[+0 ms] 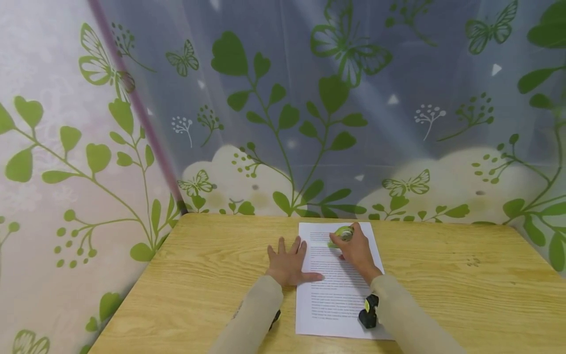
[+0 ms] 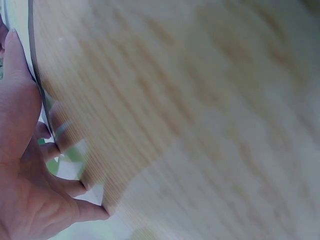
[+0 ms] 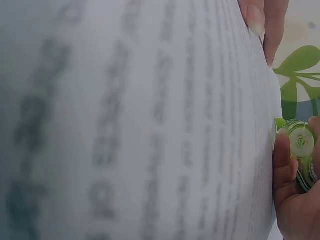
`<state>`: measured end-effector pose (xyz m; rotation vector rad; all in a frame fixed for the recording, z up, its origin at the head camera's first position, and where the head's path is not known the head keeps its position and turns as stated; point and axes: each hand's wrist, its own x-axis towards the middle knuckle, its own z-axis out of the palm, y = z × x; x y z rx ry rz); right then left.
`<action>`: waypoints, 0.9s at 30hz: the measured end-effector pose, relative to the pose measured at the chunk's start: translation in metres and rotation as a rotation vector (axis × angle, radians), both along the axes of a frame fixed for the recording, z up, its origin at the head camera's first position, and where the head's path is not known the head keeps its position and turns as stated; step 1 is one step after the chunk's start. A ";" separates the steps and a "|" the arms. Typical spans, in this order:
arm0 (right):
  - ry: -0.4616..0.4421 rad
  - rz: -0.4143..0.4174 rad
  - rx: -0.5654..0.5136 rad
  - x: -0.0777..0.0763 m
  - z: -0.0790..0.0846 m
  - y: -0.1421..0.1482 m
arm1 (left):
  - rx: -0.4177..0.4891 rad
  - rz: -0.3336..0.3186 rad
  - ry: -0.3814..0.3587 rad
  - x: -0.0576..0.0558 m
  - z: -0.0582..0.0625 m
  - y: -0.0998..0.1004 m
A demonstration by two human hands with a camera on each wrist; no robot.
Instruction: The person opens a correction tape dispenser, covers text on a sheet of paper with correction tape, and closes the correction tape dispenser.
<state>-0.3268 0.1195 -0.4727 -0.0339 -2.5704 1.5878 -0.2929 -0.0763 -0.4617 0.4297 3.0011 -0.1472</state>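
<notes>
A printed sheet of paper [image 1: 336, 305] lies on the wooden table, its lines of text facing up. My left hand [image 1: 286, 265] rests with spread fingers over the sheet's left edge; the thumb reaches onto the text and the other fingers touch the wood. Near the top of the page my right hand [image 1: 359, 250] grips a green, see-through correction tape [image 1: 344, 233]. In the right wrist view the round reel of the correction tape [image 3: 302, 142] shows between the fingers and thumb, its green tip right at the paper.
Wood-grain table top [image 1: 212, 275] extends on both sides of the sheet. Behind it hangs a cloth [image 1: 274, 162] printed with green leaves and butterflies, and another pale printed cloth [image 1: 66, 206] is at the left. A black wrist device [image 1: 369, 311] sits at the right sleeve.
</notes>
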 end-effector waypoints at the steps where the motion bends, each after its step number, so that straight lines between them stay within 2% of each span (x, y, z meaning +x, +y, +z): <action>1: 0.000 -0.001 0.004 0.000 0.000 0.001 | 0.001 0.000 0.000 0.000 0.000 0.000; 9: -0.004 0.011 -0.002 0.001 -0.002 0.009 | 0.012 -0.005 -0.004 0.000 -0.002 0.000; 21: -0.016 0.008 -0.028 0.002 0.002 0.018 | 0.021 -0.009 -0.008 0.002 0.002 -0.001; 27: -0.021 0.004 -0.016 0.002 0.000 0.023 | 0.019 -0.009 -0.002 0.000 -0.001 -0.001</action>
